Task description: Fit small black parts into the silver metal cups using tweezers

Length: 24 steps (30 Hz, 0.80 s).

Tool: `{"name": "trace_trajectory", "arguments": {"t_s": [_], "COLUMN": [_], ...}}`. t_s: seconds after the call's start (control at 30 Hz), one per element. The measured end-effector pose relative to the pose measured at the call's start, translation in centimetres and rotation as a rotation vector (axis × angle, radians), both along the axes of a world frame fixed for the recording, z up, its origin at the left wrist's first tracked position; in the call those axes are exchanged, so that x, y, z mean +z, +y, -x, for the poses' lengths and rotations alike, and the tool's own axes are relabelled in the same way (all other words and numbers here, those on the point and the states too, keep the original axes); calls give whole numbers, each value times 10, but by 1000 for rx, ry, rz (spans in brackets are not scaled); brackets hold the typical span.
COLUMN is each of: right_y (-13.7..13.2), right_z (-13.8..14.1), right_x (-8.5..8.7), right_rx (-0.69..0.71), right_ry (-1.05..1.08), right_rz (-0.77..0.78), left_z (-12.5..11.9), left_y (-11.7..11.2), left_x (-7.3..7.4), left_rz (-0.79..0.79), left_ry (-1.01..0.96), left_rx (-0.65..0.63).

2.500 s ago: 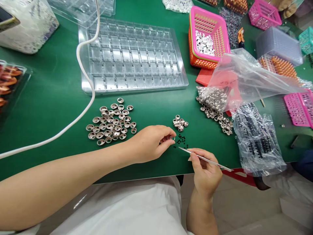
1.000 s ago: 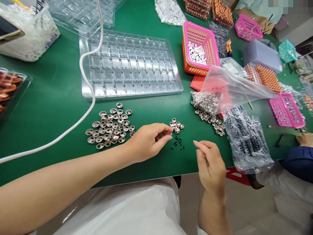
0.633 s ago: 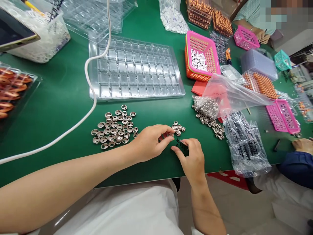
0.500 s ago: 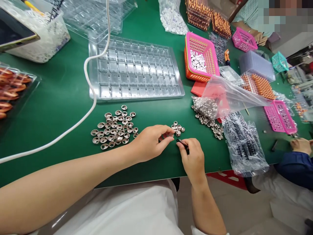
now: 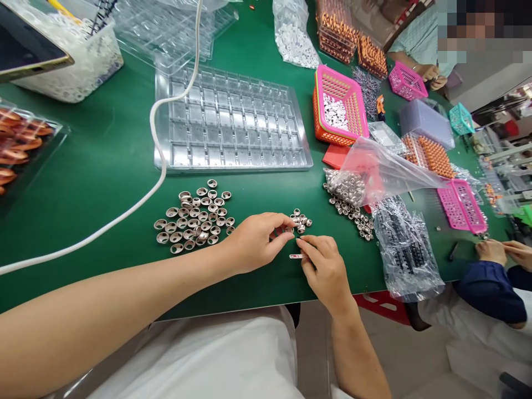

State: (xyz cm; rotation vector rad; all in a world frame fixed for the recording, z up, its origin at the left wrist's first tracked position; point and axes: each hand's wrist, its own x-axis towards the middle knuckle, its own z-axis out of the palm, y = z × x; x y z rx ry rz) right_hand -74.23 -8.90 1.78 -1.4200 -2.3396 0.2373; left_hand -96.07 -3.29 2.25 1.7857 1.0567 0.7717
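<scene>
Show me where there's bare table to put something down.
Widest bare mat: left, between the white cable and the orange-parts box. A smaller patch lies between the clear tray and the cup pile. Crowded: the right side, with bags and pink baskets.

No text, label or number is legible anywhere.

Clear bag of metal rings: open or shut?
Open: the clear bag gapes at its mouth, and metal rings spill out onto the green mat.
</scene>
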Motion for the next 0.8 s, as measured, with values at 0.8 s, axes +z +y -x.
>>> {"name": "trace_trajectory", "arguments": {"t_s": [0.8], "right_y": [-42], "right_z": [-27], "right_x": [-6], "right_rx": [-141], "right_ry": [-80], "right_rz": [-72], "left_z": [-5], "left_y": [-11], "left_x": [-7], "left_rz": [-346], "left_ry": [331], "left_rx": [-405]}}
